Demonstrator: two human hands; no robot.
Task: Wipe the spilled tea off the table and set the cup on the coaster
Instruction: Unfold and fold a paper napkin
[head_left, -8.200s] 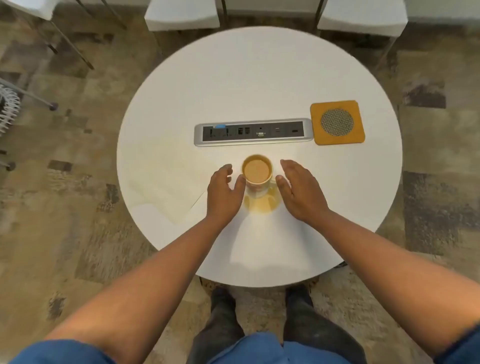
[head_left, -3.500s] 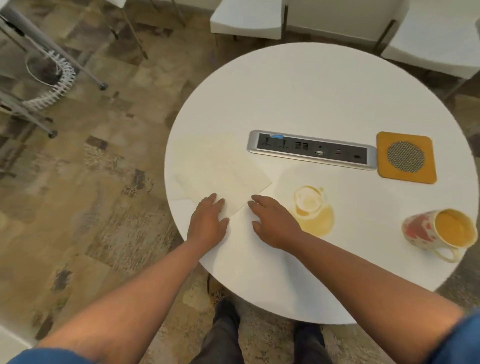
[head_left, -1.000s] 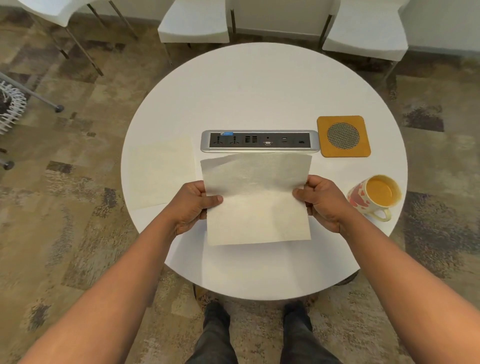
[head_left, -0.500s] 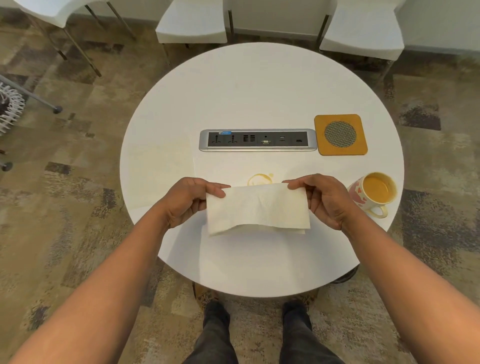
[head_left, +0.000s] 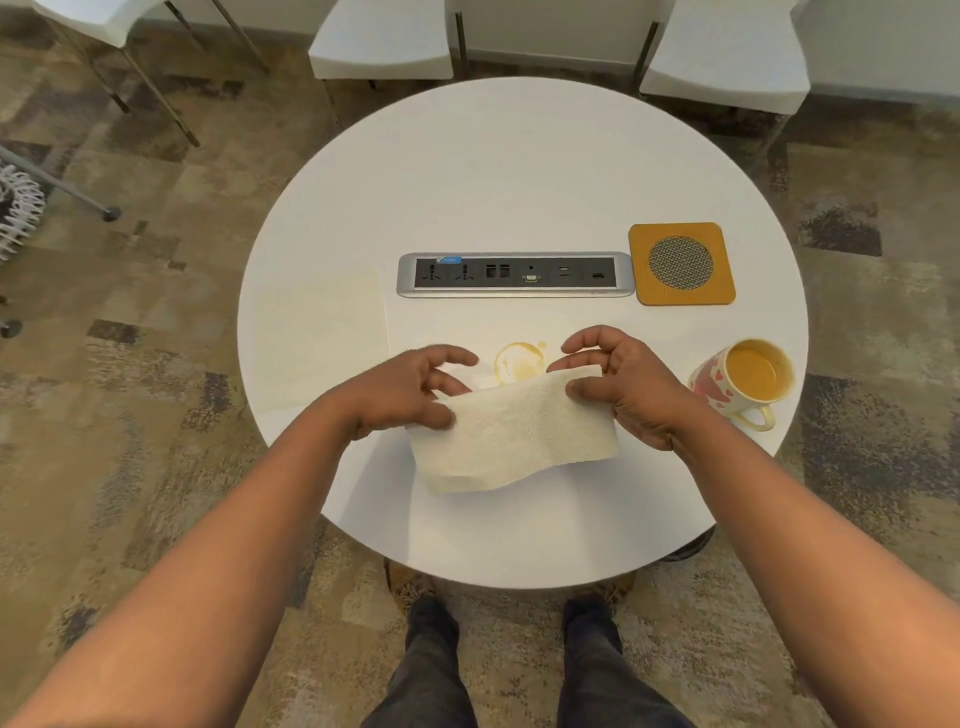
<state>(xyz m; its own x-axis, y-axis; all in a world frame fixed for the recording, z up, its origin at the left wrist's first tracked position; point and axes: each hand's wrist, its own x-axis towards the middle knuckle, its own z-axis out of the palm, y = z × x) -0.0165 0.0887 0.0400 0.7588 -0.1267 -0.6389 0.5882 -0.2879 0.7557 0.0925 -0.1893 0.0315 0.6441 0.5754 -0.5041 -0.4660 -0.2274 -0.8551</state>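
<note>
One round white table (head_left: 519, 171) carries one cup (head_left: 743, 382), one coaster (head_left: 681, 263), one socket strip (head_left: 515, 275), one tea ring (head_left: 519, 359) and two paper towels. The first towel (head_left: 511, 434) is folded and held above the near half of the table by both hands. The left hand (head_left: 402, 389) pinches its left edge between thumb and fingers, though the fingertips there are blurred, so how firm the pinch is remains hard to judge. The right hand (head_left: 626, 384) pinches the top right corner with thumb below and fingers curled over. The second towel (head_left: 317, 338) lies flat and pale on the left part of the table, just left of the strip, touched by neither hand.

The ring sits between the two hands, just beyond the held towel's far edge, which overlaps its near side. The cup (white with red hearts, full of tan tea) stands upright near the right edge, handle toward the person, apart from the coaster, which lies beyond it, right beside the strip's right end.

Three white chairs (head_left: 382, 36) stand past the far side of the table, on patterned carpet. The person's two legs (head_left: 509, 670) show below the near edge.
</note>
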